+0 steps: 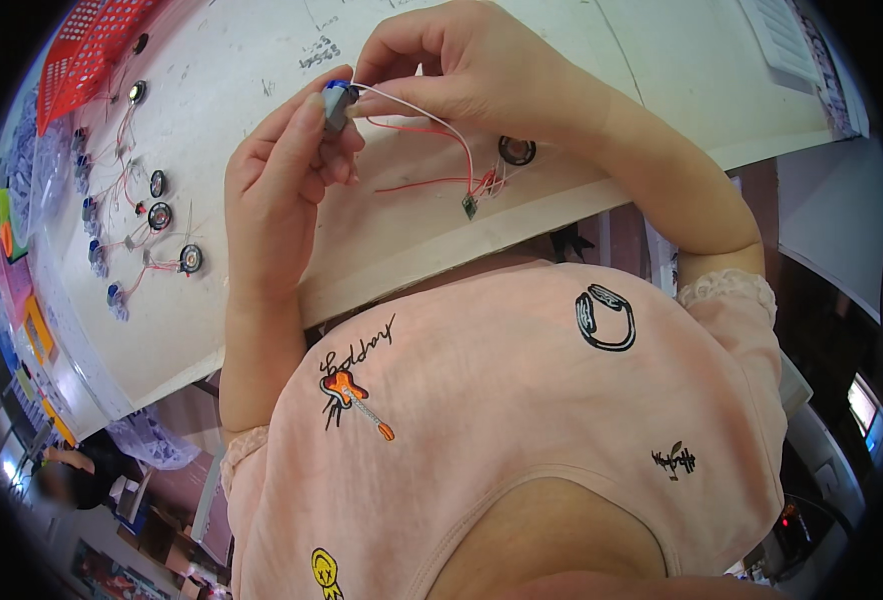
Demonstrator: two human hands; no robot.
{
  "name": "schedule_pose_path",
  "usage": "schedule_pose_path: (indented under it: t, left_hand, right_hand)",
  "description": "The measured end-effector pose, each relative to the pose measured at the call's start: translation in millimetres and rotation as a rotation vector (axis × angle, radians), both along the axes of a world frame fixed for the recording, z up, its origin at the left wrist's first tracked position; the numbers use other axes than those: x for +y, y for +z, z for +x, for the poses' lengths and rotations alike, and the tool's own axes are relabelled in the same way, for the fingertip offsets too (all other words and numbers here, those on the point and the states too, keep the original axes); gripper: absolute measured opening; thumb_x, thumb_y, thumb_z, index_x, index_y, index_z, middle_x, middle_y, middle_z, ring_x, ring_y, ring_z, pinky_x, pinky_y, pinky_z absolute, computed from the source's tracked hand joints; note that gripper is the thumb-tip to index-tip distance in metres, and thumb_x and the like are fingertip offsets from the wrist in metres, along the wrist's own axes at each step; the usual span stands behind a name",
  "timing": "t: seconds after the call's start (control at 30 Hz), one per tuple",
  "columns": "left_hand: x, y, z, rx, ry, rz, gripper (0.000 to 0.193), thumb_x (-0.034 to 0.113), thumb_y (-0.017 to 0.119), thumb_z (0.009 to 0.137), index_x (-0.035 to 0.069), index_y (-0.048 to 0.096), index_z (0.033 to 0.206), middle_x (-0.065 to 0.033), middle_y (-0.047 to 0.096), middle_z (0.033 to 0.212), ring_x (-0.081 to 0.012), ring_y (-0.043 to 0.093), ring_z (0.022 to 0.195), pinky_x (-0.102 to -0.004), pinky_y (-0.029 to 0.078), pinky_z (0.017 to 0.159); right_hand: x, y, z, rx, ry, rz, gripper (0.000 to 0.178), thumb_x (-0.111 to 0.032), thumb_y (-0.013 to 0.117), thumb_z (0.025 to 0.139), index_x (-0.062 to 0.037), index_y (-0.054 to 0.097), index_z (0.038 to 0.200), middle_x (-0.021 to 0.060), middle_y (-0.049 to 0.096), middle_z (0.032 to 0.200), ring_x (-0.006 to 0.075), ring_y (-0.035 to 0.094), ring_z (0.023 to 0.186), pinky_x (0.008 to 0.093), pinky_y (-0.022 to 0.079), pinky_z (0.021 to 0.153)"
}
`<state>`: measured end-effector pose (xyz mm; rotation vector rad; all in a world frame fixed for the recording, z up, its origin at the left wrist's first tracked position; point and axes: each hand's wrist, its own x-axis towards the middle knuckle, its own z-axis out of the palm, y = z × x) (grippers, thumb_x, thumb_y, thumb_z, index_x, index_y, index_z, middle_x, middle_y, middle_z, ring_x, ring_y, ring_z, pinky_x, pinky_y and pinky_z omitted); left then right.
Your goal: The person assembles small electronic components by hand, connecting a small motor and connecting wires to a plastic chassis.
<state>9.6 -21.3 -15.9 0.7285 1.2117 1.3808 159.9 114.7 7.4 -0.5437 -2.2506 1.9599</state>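
My left hand (287, 165) grips a small grey block with a blue end (339, 104) between thumb and fingers, above the table. Beside that blue end, the bent thumb and fingers of my right hand (482, 75) pinch around the start of a thin white wire (424, 108); the exact hold of the fingertips is partly hidden. A red wire (417, 129) runs from the same spot. Both wires trail right and down to a small green circuit board (470, 206) near the table's front edge. A round black speaker (517, 150) lies close to the board, below my right wrist.
Several similar wired sets, with round speakers (160, 216) and small blue-ended parts (115, 294), lie in a column along the left of the white table (382, 270). A red perforated basket (87, 50) stands at the far left, and a white ridged tray (782, 40) at the far right.
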Motion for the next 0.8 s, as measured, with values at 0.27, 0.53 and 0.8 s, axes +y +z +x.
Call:
schedule_pose_path:
  t: [0.27, 0.53, 0.8]
  left_hand:
    - [-2.6, -1.1, -3.6, -0.036, -0.024, -0.016, 0.038, 0.02, 0.046, 0.095, -0.007, 0.052, 0.121, -0.006, 0.059, 0.082, -0.0079, 0.05, 0.066, -0.0217, 0.044, 0.061]
    - [-4.4, -2.2, -10.2, -0.365, -0.122, 0.015, 0.041, 0.019, 0.043, 0.096, -0.008, 0.046, 0.126, -0.0075, 0.058, 0.087, -0.0098, 0.048, 0.067, -0.0258, 0.045, 0.065]
    - [-3.2, -4.8, -9.3, -0.306, -0.11, 0.012, 0.038, 0.02, 0.045, 0.096, -0.008, 0.05, 0.122, -0.0077, 0.059, 0.086, -0.0099, 0.05, 0.067, -0.0249, 0.045, 0.064]
  right_hand:
    - [-4.0, -15.2, 2.8, 0.31, -0.091, 0.367, 0.016, -0.009, 0.06, 0.082, 0.003, 0.066, 0.092, 0.0115, 0.066, 0.071, 0.0129, 0.059, 0.057, 0.0247, 0.047, 0.054]
    - [2.9, -5.2, 5.7, 0.098, -0.037, -0.055, 0.019, -0.008, 0.057, 0.084, 0.0046, 0.065, 0.095, 0.0054, 0.064, 0.071, 0.0062, 0.056, 0.059, 0.019, 0.044, 0.053]
    - [-1.0, -2.1, 1.2, 0.036, -0.07, 0.075, 0.015, -0.011, 0.061, 0.084, 0.0038, 0.064, 0.088, 0.0054, 0.064, 0.07, 0.0068, 0.055, 0.061, 0.0202, 0.044, 0.056]
